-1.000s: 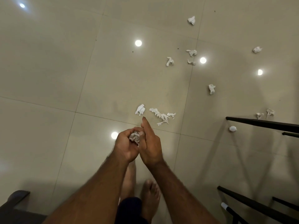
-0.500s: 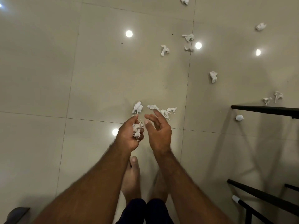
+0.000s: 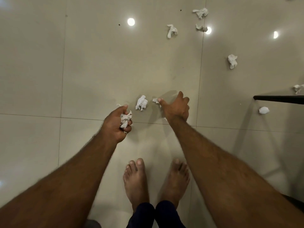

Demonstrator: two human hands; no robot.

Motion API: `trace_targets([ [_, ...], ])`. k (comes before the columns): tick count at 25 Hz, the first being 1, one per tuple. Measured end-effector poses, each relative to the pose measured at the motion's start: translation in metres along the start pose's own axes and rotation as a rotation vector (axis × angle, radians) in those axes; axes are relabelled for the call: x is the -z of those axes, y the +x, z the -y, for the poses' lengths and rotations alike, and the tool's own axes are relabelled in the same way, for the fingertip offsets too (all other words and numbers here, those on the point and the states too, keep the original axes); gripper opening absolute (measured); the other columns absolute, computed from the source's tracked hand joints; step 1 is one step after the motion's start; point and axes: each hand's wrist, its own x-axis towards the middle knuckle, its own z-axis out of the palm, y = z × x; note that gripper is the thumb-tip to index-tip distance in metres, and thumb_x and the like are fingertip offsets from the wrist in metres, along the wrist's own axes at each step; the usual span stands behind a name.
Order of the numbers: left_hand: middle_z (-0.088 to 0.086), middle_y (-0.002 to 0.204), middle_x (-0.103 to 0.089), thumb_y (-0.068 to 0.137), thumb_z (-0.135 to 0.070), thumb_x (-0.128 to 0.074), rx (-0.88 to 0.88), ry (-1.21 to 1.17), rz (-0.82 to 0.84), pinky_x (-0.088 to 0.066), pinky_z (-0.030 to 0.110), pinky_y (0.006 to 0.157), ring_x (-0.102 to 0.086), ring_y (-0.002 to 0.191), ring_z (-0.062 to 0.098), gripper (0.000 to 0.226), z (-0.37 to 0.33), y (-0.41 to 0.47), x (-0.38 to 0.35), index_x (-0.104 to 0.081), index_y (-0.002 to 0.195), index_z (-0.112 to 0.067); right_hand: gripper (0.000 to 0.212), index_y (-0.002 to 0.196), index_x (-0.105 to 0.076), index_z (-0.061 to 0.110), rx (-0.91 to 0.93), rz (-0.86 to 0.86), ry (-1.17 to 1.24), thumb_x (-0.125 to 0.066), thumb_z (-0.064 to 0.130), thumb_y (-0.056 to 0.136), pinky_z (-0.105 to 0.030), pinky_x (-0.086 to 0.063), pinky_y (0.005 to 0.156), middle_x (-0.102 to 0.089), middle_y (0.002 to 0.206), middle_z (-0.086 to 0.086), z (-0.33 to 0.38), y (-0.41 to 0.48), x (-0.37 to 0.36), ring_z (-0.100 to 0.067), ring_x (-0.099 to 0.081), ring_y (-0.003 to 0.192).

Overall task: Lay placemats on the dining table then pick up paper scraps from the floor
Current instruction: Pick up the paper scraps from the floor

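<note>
My left hand (image 3: 117,123) is closed around a wad of white paper scraps (image 3: 125,120), held low over the beige tiled floor. My right hand (image 3: 176,107) reaches down to the floor with its fingers apart, covering a torn strip of scraps; its thumb touches the strip's visible end (image 3: 155,100). Between the two hands a crumpled scrap (image 3: 141,102) lies on the tile. More scraps lie farther off: one (image 3: 171,31) ahead, two (image 3: 200,13) (image 3: 200,27) near a tile joint, one (image 3: 232,60) to the right.
A black furniture bar (image 3: 279,97) juts in from the right edge, with a balled scrap (image 3: 264,110) just below it and another scrap (image 3: 298,88) above it. My bare feet (image 3: 134,178) stand close behind the hands. Ceiling lights reflect in the glossy tiles.
My right hand has parted from the left and moved right and down onto the torn scraps. The left hand keeps its wad. The view has dropped closer to the floor.
</note>
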Motion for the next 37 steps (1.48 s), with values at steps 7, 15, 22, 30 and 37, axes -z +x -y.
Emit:
trace_targets([
  [7,0.002,0.069,-0.048,0.096,-0.030,-0.065,-0.009,-0.003,0.004,-0.021,0.016,0.038,-0.039,0.044,0.014,0.035,-0.005,0.009,0.011,-0.048,0.068,-0.018,0.052,0.127,-0.051,0.026,0.115,-0.017,0.160,-0.066,0.008,0.080,-0.039,-0.058,0.075,-0.048,0.112,-0.001,0.000,0.000,-0.037,-0.026,-0.063,0.090],
  [15,0.002,0.068,-0.051,0.096,-0.030,-0.065,-0.008,-0.021,-0.024,-0.022,0.016,0.037,-0.041,0.044,0.014,0.036,-0.011,0.007,0.018,-0.048,0.066,-0.018,0.058,0.132,-0.059,0.016,0.691,0.103,0.204,-0.056,0.001,0.076,-0.032,-0.051,0.089,-0.060,0.121,-0.005,0.018,-0.011,-0.035,-0.018,-0.061,0.100],
  [22,0.002,0.069,-0.051,0.096,-0.029,-0.065,-0.007,0.002,-0.044,-0.022,0.017,0.038,-0.041,0.043,0.014,0.036,-0.006,0.007,0.012,-0.048,0.067,-0.018,0.046,0.128,-0.061,0.016,1.076,0.215,-0.309,-0.059,0.004,0.084,-0.039,-0.048,0.077,-0.062,0.122,-0.010,0.022,-0.015,-0.062,-0.037,-0.059,0.098],
  [30,0.005,0.066,-0.054,0.097,-0.028,-0.065,0.013,0.087,-0.077,-0.026,0.016,0.035,-0.043,0.046,0.015,0.024,0.007,-0.002,-0.026,-0.059,0.079,-0.014,0.055,0.128,-0.061,0.008,0.138,0.209,0.871,-0.063,-0.016,0.079,-0.023,-0.058,0.068,-0.069,0.096,-0.008,0.023,-0.038,0.009,-0.007,-0.067,0.074],
  [37,0.011,0.101,-0.076,0.106,-0.052,-0.034,0.197,-0.072,0.268,-0.056,0.035,0.082,-0.073,0.090,0.024,0.061,0.036,-0.059,-0.133,-0.080,0.103,-0.011,0.056,0.127,-0.064,0.021,0.106,0.189,0.825,-0.062,-0.007,0.079,-0.019,-0.056,0.080,-0.072,0.096,0.006,-0.003,-0.090,0.112,-0.006,-0.069,0.082],
])
